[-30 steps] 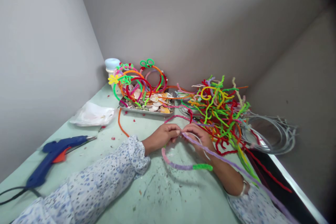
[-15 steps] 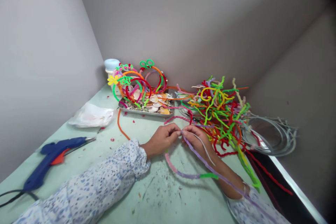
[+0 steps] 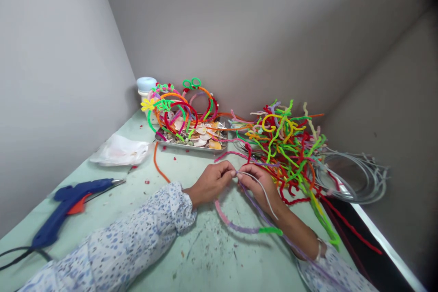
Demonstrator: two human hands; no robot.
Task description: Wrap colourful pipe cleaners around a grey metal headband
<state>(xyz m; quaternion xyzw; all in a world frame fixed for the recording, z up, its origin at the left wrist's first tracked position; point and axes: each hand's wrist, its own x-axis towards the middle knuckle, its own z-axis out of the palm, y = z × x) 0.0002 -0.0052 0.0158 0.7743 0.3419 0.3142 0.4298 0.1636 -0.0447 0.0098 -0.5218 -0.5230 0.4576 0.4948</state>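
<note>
My left hand [image 3: 212, 183] pinches a thin hoop near the centre of the table. Its wrapped part shows below the fingers, pink, then purple, with a green end [image 3: 270, 231]. Close beside it, almost fingertip to fingertip, my right hand [image 3: 257, 185] is closed at the same spot, where a purple pipe cleaner [image 3: 255, 205] meets the bare grey wire [image 3: 265, 191]. The wire's bare end curves over the right hand. The purple pipe cleaner's loose length hangs down across the right forearm.
A metal tray [image 3: 191, 147] of shells holds colourful finished hoops [image 3: 176, 100] behind the hands. Tangled pipe cleaners [image 3: 287, 141] and coiled grey hoops [image 3: 362, 178] lie right. A blue glue gun [image 3: 73, 200], plastic bag [image 3: 119, 150] and blue-lidded bottle [image 3: 146, 86] are left.
The purple pipe cleaner has swung from above the right fingers to beneath them, leaving the bare wire more exposed. The green end has shifted slightly left. Both hands stay nearly in place.
</note>
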